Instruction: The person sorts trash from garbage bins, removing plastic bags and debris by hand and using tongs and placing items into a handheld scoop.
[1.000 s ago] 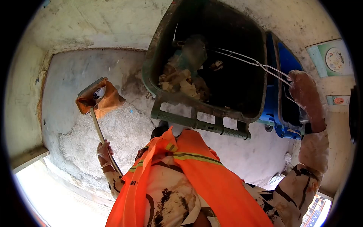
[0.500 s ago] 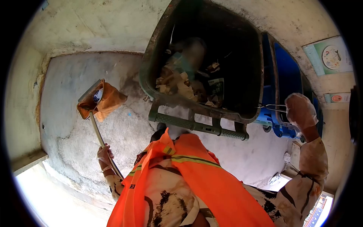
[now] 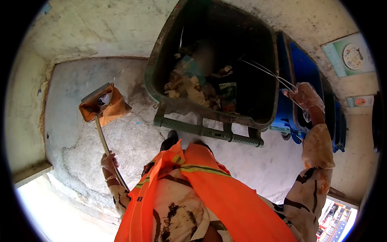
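Observation:
My left hand point(image 3: 109, 161), in a clear glove, is closed round the long handle point(image 3: 102, 135) of a dustpan. The orange-brown dustpan point(image 3: 116, 105) hangs above the floor at the left, with some white litter inside. On the right, my right hand point(image 3: 307, 98), also in a clear glove, grips thin metal tongs point(image 3: 278, 76). The tongs reach over the rim of a large dark green bin point(image 3: 153, 80), their tips above its dark inside. Paper scraps point(image 3: 193, 92) and a green packet point(image 3: 228, 92) lie in this bin.
Blue bins point(image 3: 306, 64) stand beyond the green bin at the right, against the wall. Two posters point(image 3: 350, 54) are on that wall. The green bin's handle bar point(image 3: 209, 132) faces me. My dark shoe point(image 3: 172, 137) is on the concrete floor point(image 3: 80, 153), below that bar.
My right hand first swung down toward me, then rose and moved in left with the tongs over the green bin. The green packet came into view inside. My left hand has barely moved.

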`<action>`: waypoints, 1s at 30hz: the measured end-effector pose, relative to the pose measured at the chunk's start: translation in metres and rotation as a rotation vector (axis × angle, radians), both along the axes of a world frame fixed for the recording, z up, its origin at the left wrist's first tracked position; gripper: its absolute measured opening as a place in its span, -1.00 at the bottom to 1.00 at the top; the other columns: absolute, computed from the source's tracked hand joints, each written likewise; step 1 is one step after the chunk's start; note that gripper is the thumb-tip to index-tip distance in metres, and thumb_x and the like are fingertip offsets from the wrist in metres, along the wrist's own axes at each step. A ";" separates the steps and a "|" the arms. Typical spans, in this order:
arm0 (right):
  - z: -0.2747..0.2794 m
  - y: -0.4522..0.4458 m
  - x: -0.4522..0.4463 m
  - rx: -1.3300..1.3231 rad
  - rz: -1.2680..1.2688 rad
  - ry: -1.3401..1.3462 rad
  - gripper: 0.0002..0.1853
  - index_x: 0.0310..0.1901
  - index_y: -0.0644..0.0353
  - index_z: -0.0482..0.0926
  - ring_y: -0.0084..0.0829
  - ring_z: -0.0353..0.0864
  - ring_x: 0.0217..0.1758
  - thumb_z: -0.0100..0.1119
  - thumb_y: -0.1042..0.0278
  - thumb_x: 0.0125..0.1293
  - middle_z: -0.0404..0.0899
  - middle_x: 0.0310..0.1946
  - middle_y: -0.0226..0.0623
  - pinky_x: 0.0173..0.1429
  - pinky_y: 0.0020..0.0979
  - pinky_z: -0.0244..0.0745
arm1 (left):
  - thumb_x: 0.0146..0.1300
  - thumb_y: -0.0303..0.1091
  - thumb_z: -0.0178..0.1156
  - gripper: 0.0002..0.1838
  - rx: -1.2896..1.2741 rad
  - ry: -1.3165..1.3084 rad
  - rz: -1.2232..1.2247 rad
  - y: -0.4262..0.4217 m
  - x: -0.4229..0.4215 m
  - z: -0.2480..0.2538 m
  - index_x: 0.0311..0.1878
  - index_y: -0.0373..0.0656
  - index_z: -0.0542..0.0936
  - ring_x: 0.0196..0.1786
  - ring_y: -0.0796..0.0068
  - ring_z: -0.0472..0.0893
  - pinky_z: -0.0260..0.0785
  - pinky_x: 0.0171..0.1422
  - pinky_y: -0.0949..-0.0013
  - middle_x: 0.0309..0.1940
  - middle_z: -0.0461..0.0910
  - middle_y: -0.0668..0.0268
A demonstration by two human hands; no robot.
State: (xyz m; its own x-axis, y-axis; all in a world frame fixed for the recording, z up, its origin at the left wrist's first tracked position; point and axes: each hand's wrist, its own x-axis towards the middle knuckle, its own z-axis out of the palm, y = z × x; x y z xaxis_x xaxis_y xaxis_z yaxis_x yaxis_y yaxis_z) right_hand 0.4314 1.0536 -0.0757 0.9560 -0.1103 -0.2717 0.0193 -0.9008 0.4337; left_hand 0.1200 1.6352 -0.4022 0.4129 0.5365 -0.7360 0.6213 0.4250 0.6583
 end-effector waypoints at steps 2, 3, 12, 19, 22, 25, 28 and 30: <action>-0.026 0.012 0.024 0.039 -0.049 0.018 -0.33 -0.47 0.34 0.55 -0.09 0.50 -0.28 0.11 -0.33 0.10 0.49 -0.44 -0.01 -0.10 -0.22 0.39 | 0.11 -0.43 0.09 -0.70 -0.011 -0.005 0.007 -0.002 -0.002 0.004 -0.05 -0.18 0.39 -0.79 0.60 0.29 0.19 -0.75 0.49 -0.72 0.33 0.40; -0.033 0.020 0.031 0.072 -0.101 0.036 -0.32 -0.54 0.35 0.54 -0.07 0.50 -0.34 0.12 -0.32 0.10 0.48 -0.51 0.00 -0.14 -0.22 0.40 | 0.12 -0.44 0.08 -0.69 -0.028 -0.012 0.012 -0.003 -0.003 0.006 -0.04 -0.18 0.39 -0.79 0.60 0.29 0.19 -0.75 0.49 -0.72 0.34 0.41; 0.000 -0.062 -0.025 0.154 0.164 -0.224 -0.52 -0.53 0.20 0.53 -0.30 0.31 -0.57 0.17 -0.14 0.17 0.30 -0.68 -0.27 -0.43 -0.30 0.20 | 0.11 -0.44 0.09 -0.68 -0.008 -0.059 0.105 -0.040 -0.038 0.019 -0.03 -0.20 0.39 -0.79 0.60 0.29 0.19 -0.75 0.49 -0.71 0.32 0.41; 0.043 -0.132 -0.110 0.802 -0.197 -0.372 -0.59 -0.60 0.19 0.47 -0.69 0.20 -0.68 0.22 0.02 0.19 0.36 -0.72 -0.51 -0.58 -0.47 0.13 | 0.07 -0.46 0.11 -0.72 0.033 -0.035 0.084 -0.061 -0.058 0.010 -0.12 -0.19 0.37 -0.80 0.57 0.28 0.18 -0.77 0.44 -0.73 0.31 0.40; 0.036 -0.135 -0.126 0.516 -0.198 -0.350 -0.56 -0.61 0.21 0.48 -0.59 0.29 -0.62 0.22 -0.02 0.17 0.36 -0.69 -0.40 -0.52 -0.47 0.16 | 0.05 -0.47 0.12 -0.73 0.061 -0.026 0.049 -0.073 -0.066 0.011 -0.15 -0.18 0.37 -0.80 0.56 0.29 0.18 -0.77 0.43 -0.74 0.31 0.39; 0.002 -0.180 -0.130 0.044 0.436 -0.471 -0.58 -0.62 0.17 0.44 -0.45 0.34 -0.62 0.24 0.00 0.15 0.31 -0.70 -0.37 -0.50 -0.36 0.23 | 0.06 -0.47 0.12 -0.72 0.068 -0.045 0.000 -0.084 -0.073 0.015 -0.12 -0.19 0.37 -0.80 0.55 0.30 0.20 -0.77 0.43 -0.74 0.32 0.38; 0.002 -0.168 -0.140 -0.105 0.488 -0.341 -0.62 -0.61 0.21 0.53 -0.46 0.49 -0.55 0.25 0.07 0.14 0.48 -0.63 -0.36 -0.44 -0.42 0.38 | 0.06 -0.47 0.11 -0.69 0.116 -0.048 0.012 -0.095 -0.073 0.029 -0.09 -0.21 0.38 -0.79 0.55 0.30 0.21 -0.76 0.44 -0.73 0.32 0.38; 0.005 -0.157 -0.150 0.363 -0.148 -0.368 -0.68 -0.61 0.19 0.56 -0.52 0.42 -0.62 0.25 0.14 0.14 0.46 -0.69 -0.33 -0.50 -0.44 0.31 | 0.07 -0.48 0.11 -0.66 0.064 -0.086 0.042 -0.103 -0.081 0.036 -0.03 -0.22 0.38 -0.80 0.56 0.30 0.21 -0.76 0.45 -0.73 0.32 0.38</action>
